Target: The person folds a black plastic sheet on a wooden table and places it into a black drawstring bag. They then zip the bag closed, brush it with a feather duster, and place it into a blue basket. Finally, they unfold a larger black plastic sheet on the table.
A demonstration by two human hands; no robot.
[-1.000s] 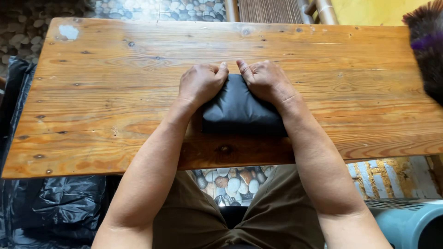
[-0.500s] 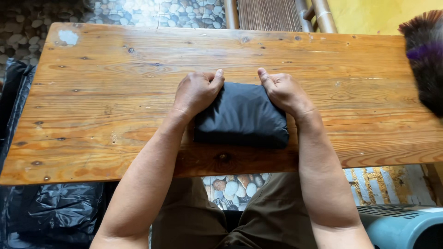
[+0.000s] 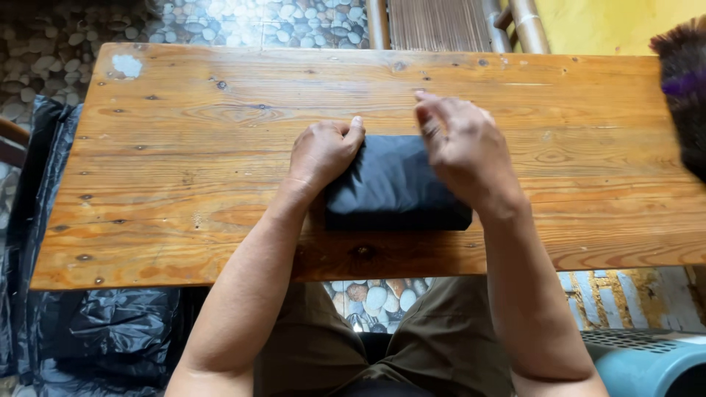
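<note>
Seen from the head camera, a folded dark cloth (image 3: 393,184) lies flat on a wooden table (image 3: 184,147), close to the near edge and about midway along it. The left hand (image 3: 322,151) rests on the left end of the cloth, fingers curled under into a loose fist, the thumb lying along the cloth's far left corner; it presses down rather than grasping. The right hand (image 3: 463,151) is over the cloth's right end, slightly blurred, with its fingers loosely bent and pointing away from the person; whether it touches or pinches the cloth cannot be told. Right of the cloth, at the table's right end, a dark furry thing (image 3: 687,95) reaches in from the edge of the picture. Left of the cloth, beyond the table's left end, a black plastic bag (image 3: 81,331) lies on the pebble floor (image 3: 220,18). Below the cloth, under the table's near edge, the person's olive trousers show, and to the lower right a pale blue plastic basket (image 3: 647,364).
</note>
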